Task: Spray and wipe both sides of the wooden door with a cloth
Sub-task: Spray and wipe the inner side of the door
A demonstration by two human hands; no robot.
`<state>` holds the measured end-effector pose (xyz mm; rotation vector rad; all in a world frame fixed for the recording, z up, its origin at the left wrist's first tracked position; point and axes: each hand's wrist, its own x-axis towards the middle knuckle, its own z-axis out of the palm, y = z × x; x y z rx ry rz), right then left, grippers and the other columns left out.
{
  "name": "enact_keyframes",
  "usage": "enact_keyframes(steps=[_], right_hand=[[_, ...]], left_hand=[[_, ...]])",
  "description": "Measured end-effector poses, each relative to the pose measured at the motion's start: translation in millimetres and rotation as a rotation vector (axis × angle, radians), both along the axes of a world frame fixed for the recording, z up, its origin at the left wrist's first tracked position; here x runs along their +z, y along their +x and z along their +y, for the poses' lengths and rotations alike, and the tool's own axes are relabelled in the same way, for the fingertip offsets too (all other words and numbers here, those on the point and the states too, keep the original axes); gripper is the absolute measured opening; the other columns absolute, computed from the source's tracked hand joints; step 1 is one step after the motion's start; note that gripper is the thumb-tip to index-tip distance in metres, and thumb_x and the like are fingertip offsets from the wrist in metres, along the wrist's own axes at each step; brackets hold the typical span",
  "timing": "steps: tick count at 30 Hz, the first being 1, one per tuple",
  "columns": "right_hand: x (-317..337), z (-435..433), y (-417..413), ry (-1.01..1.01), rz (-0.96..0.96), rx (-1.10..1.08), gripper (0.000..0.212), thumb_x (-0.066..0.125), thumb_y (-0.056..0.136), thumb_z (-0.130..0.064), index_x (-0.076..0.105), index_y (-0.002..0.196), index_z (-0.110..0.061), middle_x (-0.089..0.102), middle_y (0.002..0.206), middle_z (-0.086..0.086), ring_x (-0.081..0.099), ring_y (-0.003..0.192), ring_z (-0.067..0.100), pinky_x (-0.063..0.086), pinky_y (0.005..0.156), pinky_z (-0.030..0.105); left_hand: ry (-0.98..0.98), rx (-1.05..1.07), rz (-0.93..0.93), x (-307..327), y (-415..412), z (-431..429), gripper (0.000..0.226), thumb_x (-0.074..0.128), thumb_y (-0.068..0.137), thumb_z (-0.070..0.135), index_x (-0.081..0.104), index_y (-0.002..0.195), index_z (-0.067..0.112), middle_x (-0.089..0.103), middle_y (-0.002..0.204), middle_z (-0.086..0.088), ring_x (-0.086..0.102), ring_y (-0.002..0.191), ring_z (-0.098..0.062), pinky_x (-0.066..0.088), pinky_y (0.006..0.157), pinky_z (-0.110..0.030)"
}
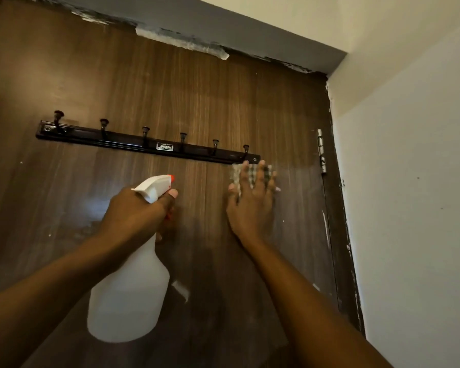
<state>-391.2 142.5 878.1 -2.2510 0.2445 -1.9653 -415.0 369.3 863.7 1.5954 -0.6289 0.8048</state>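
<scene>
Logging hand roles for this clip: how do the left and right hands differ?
The left hand grips a white spray bottle by its neck; the right hand presses a cloth flat. Left is curled, right spread open. Both are raised at the wooden door.

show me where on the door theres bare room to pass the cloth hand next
Bare wood lies above the hook rail up to the door frame, and left of the spray bottle under the rail. A narrower strip runs between the right hand with its cloth and the hinge. It is crowded between the two hands, where the left hand holds the bottle.
</scene>
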Motion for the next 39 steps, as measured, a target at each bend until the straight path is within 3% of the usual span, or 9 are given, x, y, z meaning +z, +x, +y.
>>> enact_keyframes(steps=[4, 10, 17, 21, 25, 28, 32, 36, 39], right_hand=[[-34, -50, -10, -0.437, 0.082, 0.039, 0.06, 0.029, 0.103, -0.045, 0.008, 0.158, -0.035, -0.003, 0.167, 0.0, -0.011, 0.153, 0.021, 0.002, 0.125, 0.044], [16, -77, -16, 0.067, 0.009, 0.033, 0.059, 0.028, 0.105, -0.042, -0.001, 0.156, -0.036, -0.012, 0.166, 0.0, -0.014, 0.152, 0.029, 0.004, 0.124, 0.05], [-24, -97, -17, -0.328, 0.05, 0.042, 0.058, 0.022, 0.105, -0.045, 0.0, 0.158, -0.034, -0.01, 0.167, -0.002, -0.018, 0.152, 0.022, -0.004, 0.124, 0.045], [3, -160, -26, -0.031, 0.008, -0.117, 0.06, 0.006, 0.099, -0.048, -0.004, 0.155, -0.03, -0.007, 0.167, 0.003, -0.018, 0.152, 0.023, -0.01, 0.123, 0.047], [66, -151, -27, 0.036, 0.002, -0.054, 0.059, 0.015, 0.107, -0.039, -0.001, 0.158, -0.014, -0.012, 0.166, 0.006, -0.02, 0.151, 0.021, -0.018, 0.12, 0.041], [54, -147, -25, -0.028, -0.03, 0.004, 0.059, 0.022, 0.107, -0.036, 0.0, 0.158, -0.013, -0.01, 0.166, 0.005, -0.015, 0.152, 0.019, -0.013, 0.123, 0.04], [-43, -157, -25, -0.055, -0.054, 0.115, 0.068, 0.035, 0.1, -0.038, 0.004, 0.159, -0.021, -0.003, 0.167, 0.0, -0.009, 0.153, 0.017, -0.002, 0.124, 0.04], [-106, -165, -20, 0.168, -0.202, 0.129, 0.057, 0.039, 0.097, -0.041, 0.036, 0.15, -0.018, 0.031, 0.157, 0.016, 0.035, 0.143, 0.037, 0.033, 0.111, 0.045], [-100, -167, -20, 0.158, -0.219, 0.257, 0.048, 0.042, 0.102, -0.038, 0.043, 0.147, -0.021, 0.036, 0.155, 0.012, 0.04, 0.141, 0.018, 0.038, 0.111, 0.042]], left_hand=[[0.002, 0.039, -0.025, -2, -7, -29, 0.061, 0.059, 0.083, 0.045, 0.048, 0.131, 0.011, 0.062, 0.113, -0.013, 0.059, 0.081, -0.019, 0.044, 0.058, -0.025], [-0.008, 0.036, -0.076, -5, -19, -60, 0.056, 0.06, 0.084, 0.039, 0.049, 0.131, 0.011, 0.061, 0.106, -0.007, 0.056, 0.086, -0.016, 0.041, 0.063, -0.022], [0.003, 0.052, -0.072, 2, -24, -85, 0.062, 0.058, 0.083, 0.041, 0.045, 0.135, 0.009, 0.057, 0.124, -0.018, 0.05, 0.095, -0.022, 0.041, 0.077, -0.034], [0.025, 0.043, -0.086, 0, -30, -90, 0.061, 0.059, 0.083, 0.041, 0.047, 0.133, 0.009, 0.059, 0.121, -0.019, 0.054, 0.098, -0.026, 0.044, 0.082, -0.039], [0.024, 0.037, -0.088, 0, -33, -95, 0.067, 0.058, 0.079, 0.045, 0.047, 0.133, 0.009, 0.058, 0.122, -0.02, 0.055, 0.1, -0.029, 0.043, 0.082, -0.039], [0.005, 0.006, -0.073, -2, -36, -102, 0.077, 0.055, 0.069, 0.052, 0.048, 0.133, 0.008, 0.059, 0.12, -0.02, 0.055, 0.097, -0.027, 0.044, 0.081, -0.037], [0.131, 0.006, -0.08, -12, -45, -128, 0.071, 0.066, 0.07, 0.049, 0.05, 0.129, 0.014, 0.064, 0.096, -0.005, 0.061, 0.079, -0.014, 0.045, 0.059, -0.021], [0.165, 0.015, -0.12, -10, -56, -154, 0.081, 0.066, 0.068, 0.053, 0.044, 0.136, 0.015, 0.06, 0.114, -0.006, 0.056, 0.09, -0.015, 0.039, 0.06, -0.013], [0.102, -0.046, -0.122, -3, -61, -166, 0.074, 0.063, 0.074, 0.05, 0.045, 0.135, 0.013, 0.06, 0.112, -0.006, 0.055, 0.093, -0.016, 0.039, 0.061, -0.015]])
